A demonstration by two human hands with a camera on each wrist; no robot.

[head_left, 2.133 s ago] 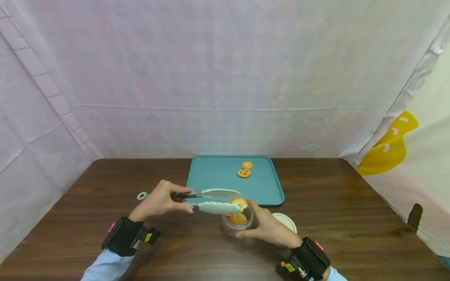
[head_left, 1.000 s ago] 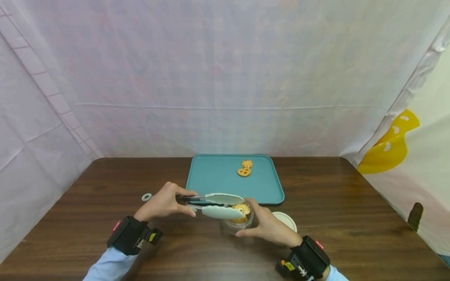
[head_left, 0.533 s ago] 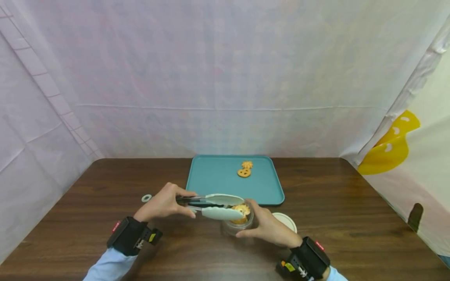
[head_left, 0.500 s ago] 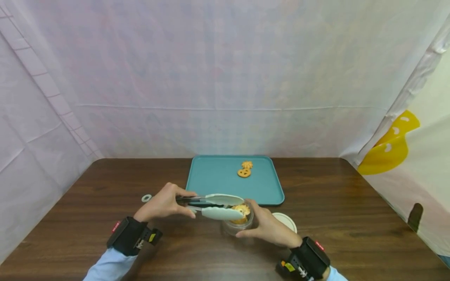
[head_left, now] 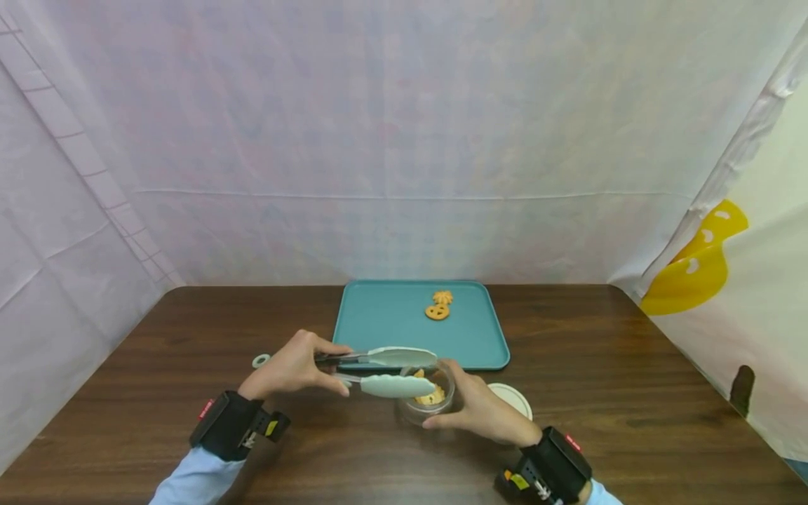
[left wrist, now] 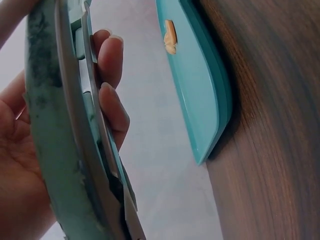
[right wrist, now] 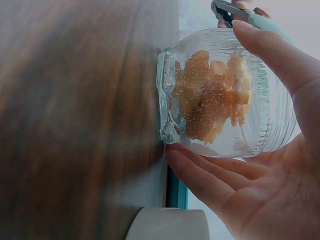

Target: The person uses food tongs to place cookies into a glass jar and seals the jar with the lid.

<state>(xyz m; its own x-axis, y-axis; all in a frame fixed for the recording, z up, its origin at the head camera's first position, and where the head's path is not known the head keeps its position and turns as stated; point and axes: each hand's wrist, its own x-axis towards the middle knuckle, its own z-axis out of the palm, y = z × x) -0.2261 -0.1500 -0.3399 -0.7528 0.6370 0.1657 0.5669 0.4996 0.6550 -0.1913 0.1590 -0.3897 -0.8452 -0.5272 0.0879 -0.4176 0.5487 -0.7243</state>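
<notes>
Between the thumb and fingers of the left hand (head_left: 293, 365), pale green tongs (head_left: 394, 386) are gripped, their 2 arms spread apart. Just right of those fingertips, the ends of the tongs are held over the mouth of a clear glass jar (head_left: 416, 413). It is stood upright on a dark wooden table (head_left: 568, 351) and clasped by the curled fingers and thumb of the right hand (head_left: 481, 409). Close to these fingers, golden cookies (right wrist: 200, 107) are seen through the glass; their exact number cannot be told. Beyond the fingers of both hands a blue-green tray (head_left: 379, 315) is laid, with a flower-shaped cookie (head_left: 442, 297) and a pretzel-shaped cookie (head_left: 437, 313) placed close together. Behind the right fingers, a round white lid (head_left: 514, 400) is partly hidden.
</notes>
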